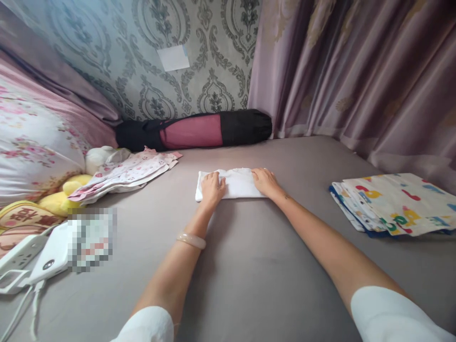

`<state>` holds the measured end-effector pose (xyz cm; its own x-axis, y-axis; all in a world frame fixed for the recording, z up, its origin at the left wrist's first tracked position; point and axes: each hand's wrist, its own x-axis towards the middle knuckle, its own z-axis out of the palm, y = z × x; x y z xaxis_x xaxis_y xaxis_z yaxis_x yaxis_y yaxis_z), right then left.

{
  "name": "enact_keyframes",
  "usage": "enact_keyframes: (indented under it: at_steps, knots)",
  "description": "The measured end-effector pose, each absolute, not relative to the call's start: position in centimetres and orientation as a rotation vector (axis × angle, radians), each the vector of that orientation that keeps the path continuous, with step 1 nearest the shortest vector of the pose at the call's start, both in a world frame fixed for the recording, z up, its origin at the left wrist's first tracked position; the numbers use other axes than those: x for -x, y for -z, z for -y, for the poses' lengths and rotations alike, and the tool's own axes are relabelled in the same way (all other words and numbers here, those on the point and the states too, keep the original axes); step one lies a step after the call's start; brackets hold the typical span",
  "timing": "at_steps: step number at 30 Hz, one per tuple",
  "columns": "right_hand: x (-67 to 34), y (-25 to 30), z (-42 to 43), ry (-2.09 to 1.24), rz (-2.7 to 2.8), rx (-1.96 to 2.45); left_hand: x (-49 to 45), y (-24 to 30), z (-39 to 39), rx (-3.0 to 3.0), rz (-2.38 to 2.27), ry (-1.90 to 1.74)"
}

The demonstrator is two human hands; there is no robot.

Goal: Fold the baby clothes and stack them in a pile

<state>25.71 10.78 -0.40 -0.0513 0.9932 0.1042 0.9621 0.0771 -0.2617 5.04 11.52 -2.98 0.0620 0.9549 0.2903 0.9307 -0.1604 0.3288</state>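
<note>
A white folded cloth [239, 183] lies flat on the grey bed sheet [263, 266], forming a long narrow rectangle. On its left end rests my left hand [213, 186], palm down with the fingers stretched over the fabric. My right hand [264, 181] lies flat on the right end, its fingers pointing inward across the cloth. Both hands press from above without gripping. A pale bangle [191, 241] circles my left forearm.
At right sits a stack of colourful printed cloths [402, 202]. Pink-patterned cloths [126, 175] lie left, near a yellow plush toy [59, 199]. A white power bank [53, 251] and power strip [23, 251] with cables are front left. A black-and-pink rolled bag [192, 130] lies along the wall.
</note>
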Motion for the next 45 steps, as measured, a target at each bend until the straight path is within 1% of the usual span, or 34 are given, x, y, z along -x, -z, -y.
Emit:
enact_keyframes:
  at_steps: [6, 15, 20, 24, 29, 31, 33, 36, 38, 42, 45]
  knots:
    - [-25.2, 0.4, -13.7, -0.19, 2.285, 1.995, -7.1, 4.2, -11.4, -2.28, -1.916, -0.718]
    - [-25.9, 0.2, -14.8, -0.327, 2.216, 2.014, -7.6, 4.2, -11.2, -2.189, -1.964, -0.497]
    - [-25.6, 0.9, -14.4, -0.194, 1.952, 2.102, -7.6, 3.7, -11.2, -2.168, -2.013, -0.42]
    - [-25.0, 1.7, -13.6, -0.131, 1.892, 2.188, -7.5, 3.7, -11.2, -2.116, -2.078, -0.373]
    - [-24.2, 1.2, -12.5, -0.076, 1.847, 2.226, -7.1, 3.6, -11.3, -2.143, -2.079, -0.452]
    - [-23.6, 0.9, -11.9, -0.032, 1.851, 2.209, -7.0, 3.4, -11.3, -2.213, -2.049, -0.553]
    - [-22.9, 0.8, -11.2, -0.012, 1.933, 2.112, -7.0, 3.1, -11.2, -2.335, -1.926, -0.661]
    - [-21.6, 1.5, -10.3, -0.116, 2.143, 1.87, -7.3, 3.1, -11.1, -2.451, -1.707, -0.651]
    - [-20.9, 2.2, -9.9, -0.209, 2.218, 1.782, -7.4, 3.5, -11.0, -2.423, -1.698, -0.573]
    - [-20.3, 3.3, -9.5, -0.305, 2.205, 1.807, -7.4, 4.4, -11.0, -2.341, -1.776, -0.484]
    - [-20.6, 3.4, -9.8, -0.381, 2.224, 1.769, -6.7, 4.2, -11.4, -2.338, -1.733, -0.504]
